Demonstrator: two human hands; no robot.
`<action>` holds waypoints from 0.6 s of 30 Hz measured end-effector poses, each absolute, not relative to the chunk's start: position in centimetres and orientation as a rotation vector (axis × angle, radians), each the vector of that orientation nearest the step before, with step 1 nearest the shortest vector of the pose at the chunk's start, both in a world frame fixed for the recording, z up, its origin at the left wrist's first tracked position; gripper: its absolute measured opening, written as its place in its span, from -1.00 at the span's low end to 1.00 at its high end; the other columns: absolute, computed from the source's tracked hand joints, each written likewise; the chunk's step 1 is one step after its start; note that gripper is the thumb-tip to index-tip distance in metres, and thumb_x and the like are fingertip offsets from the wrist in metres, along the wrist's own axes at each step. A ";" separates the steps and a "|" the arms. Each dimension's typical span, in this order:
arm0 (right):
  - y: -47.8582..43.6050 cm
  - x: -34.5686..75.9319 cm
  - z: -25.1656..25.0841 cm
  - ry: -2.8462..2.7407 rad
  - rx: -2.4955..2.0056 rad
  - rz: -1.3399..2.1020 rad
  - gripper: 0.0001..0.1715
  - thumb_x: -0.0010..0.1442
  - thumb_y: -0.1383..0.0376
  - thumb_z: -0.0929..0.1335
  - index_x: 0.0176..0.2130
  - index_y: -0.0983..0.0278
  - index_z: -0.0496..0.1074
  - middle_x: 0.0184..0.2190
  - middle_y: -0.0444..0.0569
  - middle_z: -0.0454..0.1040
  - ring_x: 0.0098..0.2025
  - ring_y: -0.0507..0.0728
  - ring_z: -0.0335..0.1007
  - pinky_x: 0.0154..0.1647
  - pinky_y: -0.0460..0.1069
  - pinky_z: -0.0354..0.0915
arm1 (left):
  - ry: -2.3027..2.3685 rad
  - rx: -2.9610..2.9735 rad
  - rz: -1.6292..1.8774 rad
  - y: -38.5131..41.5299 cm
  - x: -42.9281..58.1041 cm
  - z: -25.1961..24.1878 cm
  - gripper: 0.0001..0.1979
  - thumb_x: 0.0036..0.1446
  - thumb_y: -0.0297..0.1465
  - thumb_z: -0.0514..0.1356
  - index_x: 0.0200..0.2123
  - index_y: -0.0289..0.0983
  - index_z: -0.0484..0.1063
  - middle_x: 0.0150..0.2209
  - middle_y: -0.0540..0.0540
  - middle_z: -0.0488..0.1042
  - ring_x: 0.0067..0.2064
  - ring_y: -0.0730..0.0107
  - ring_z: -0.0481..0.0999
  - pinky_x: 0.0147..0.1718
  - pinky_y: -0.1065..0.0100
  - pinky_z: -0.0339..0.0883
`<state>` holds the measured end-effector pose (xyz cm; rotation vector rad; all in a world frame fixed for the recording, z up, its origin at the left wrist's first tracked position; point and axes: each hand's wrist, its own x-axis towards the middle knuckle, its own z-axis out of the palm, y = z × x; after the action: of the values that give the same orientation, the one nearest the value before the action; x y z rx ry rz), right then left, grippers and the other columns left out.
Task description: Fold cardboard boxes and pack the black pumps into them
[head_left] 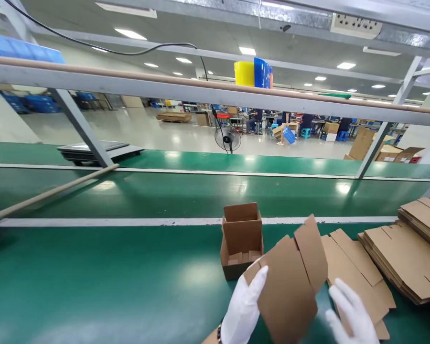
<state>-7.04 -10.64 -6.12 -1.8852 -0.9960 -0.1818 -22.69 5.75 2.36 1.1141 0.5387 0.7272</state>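
My left hand (pixel 241 308), in a white glove, grips a flattened cardboard box (pixel 288 282) by its left edge, holding it tilted above the green table. To the right, my gloved right hand (pixel 353 313) is apart from that cardboard, its fingers spread and slightly blurred. It hovers over several flat cardboard blanks (pixel 356 260) lying on the table. Just behind my left hand stands an opened-up cardboard box (pixel 241 241), its top open and its back flap raised.
Stacks of flat cardboard (pixel 403 258) lie at the right. A wooden stick (pixel 57 192) crosses the belt (pixel 200 193) at left, near a scale-like device (pixel 93 149). A metal frame rail (pixel 186 89) spans above. Beyond are a fan (pixel 228 139) and seated people.
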 end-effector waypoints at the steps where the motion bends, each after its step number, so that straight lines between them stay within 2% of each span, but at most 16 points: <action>1: -10.4 -6.6 -5.1 -0.888 -1.850 -0.123 -0.48 0.17 -0.02 0.28 0.06 0.13 0.31 0.13 0.01 0.19 0.13 0.35 0.11 0.15 0.27 0.08 | 0.516 1.270 0.676 5.5 -23.1 3.3 -0.49 0.10 -0.10 0.10 0.07 -0.21 0.29 0.07 -0.17 0.35 0.09 0.13 0.33 0.09 0.17 0.22; 4: -8.4 -5.8 -3.0 -0.747 -1.645 0.110 -0.15 0.11 -0.07 0.32 0.24 0.21 0.02 0.16 0.10 0.13 0.15 0.37 0.07 0.14 0.28 0.07 | 0.322 1.758 0.487 4.2 -23.7 5.3 -0.60 0.14 -0.11 0.07 -0.05 -0.20 0.39 0.04 -0.15 0.37 0.06 0.21 0.34 0.11 0.24 0.15; 6: -6.7 -5.9 -2.8 -0.736 -1.529 0.245 -0.04 0.09 -0.08 0.33 0.27 0.23 -0.11 0.17 0.14 0.10 0.15 0.36 0.09 0.12 0.25 0.12 | 0.116 1.938 0.420 3.4 -23.7 5.6 -0.53 0.12 0.01 -0.01 -0.15 -0.20 0.44 0.02 -0.17 0.37 0.04 0.20 0.35 0.08 0.25 0.17; 8: -5.3 -6.3 -3.1 -0.754 -1.498 0.290 -0.05 0.12 -0.05 0.31 0.28 0.21 -0.18 0.21 0.14 0.01 0.17 0.34 0.07 0.10 0.21 0.16 | -0.024 1.997 0.395 3.0 -23.9 5.2 -0.41 0.08 0.11 -0.08 -0.19 -0.21 0.44 0.04 -0.20 0.33 0.04 0.15 0.33 0.07 0.22 0.18; 10: -4.8 -6.8 -3.5 -0.814 -1.537 0.270 -0.11 0.19 0.02 0.28 0.29 0.20 -0.26 0.24 0.12 -0.05 0.20 0.31 0.02 0.11 0.18 0.18 | 0.017 1.992 0.416 3.1 -24.3 4.4 -0.42 0.08 0.11 -0.10 -0.14 -0.20 0.40 0.12 -0.19 0.25 0.10 0.12 0.27 0.10 0.19 0.13; 12: -5.1 -7.4 -3.6 -0.922 -1.600 0.217 -0.15 0.24 0.08 0.24 0.29 0.21 -0.31 0.25 0.11 -0.07 0.20 0.28 0.01 0.09 0.16 0.22 | 0.210 1.937 0.513 3.5 -24.8 3.5 -0.52 0.14 0.02 -0.07 -0.13 -0.19 0.36 0.18 -0.16 0.16 0.18 0.11 0.16 0.14 0.17 0.05; 14: -5.8 -8.2 -3.6 -1.049 -1.588 0.160 -0.19 0.26 0.13 0.22 0.30 0.21 -0.32 0.24 0.10 -0.04 0.19 0.27 0.04 0.06 0.14 0.26 | 0.440 1.835 0.684 4.1 -25.1 2.7 -0.63 0.16 -0.07 -0.02 -0.23 -0.21 0.34 0.20 -0.16 0.11 0.21 0.09 0.09 0.16 0.13 0.00; 18: -7.0 -9.7 -3.6 -1.201 -1.446 0.132 -0.28 0.28 0.20 0.18 0.29 0.25 -0.24 0.15 0.14 0.14 0.12 0.27 0.18 0.01 0.12 0.33 | 0.626 1.669 0.969 4.9 -24.7 1.1 -0.77 0.12 -0.20 0.11 -0.39 -0.24 0.22 0.15 -0.19 0.13 0.20 0.08 0.07 0.15 0.10 -0.02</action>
<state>-9.72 -7.05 -3.59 -1.4459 -1.2015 0.1321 -24.74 4.93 1.13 1.6692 0.6255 0.9691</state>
